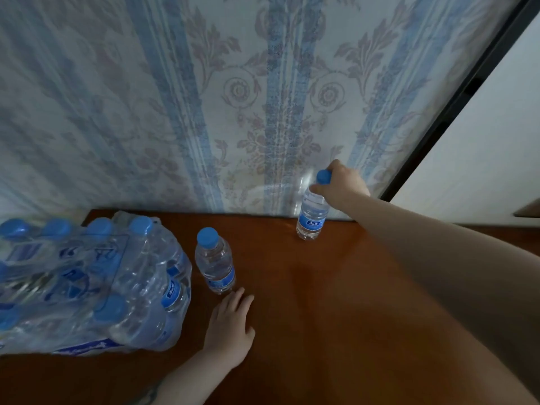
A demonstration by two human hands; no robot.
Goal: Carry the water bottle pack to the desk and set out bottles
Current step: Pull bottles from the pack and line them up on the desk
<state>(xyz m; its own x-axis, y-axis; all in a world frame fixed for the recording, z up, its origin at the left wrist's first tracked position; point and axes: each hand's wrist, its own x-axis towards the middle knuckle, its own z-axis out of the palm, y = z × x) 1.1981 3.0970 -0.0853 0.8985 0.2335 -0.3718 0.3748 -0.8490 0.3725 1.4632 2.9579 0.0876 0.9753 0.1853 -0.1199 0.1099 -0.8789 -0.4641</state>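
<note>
At the desk's (336,302) back edge, near the wall, right hand (340,184) has its fingers curled round the neck of an upright bottle (311,217), just under the blue cap. Base looks down on the wood or very nearly; can't tell if weight is fully off the hand.

Second bottle (216,263) stands upright toward the left side, just beside the pack (87,285). Pack sits at the desk's left edge, shrink wrap torn at the near-right corner, caps up.

Left hand (229,331) is flat on the desk, fingers spread, holding nothing. Fingertips (239,293) point at the second bottle's base and nearly touch it.

Key geometry, my read: pack opening lies left of the left hand, bottle axes vertical. Left hand is much nearer the pack; right arm is stretched far across. Next bottle likely comes out by the left hand, gripped at the neck and lifted straight up.
</note>
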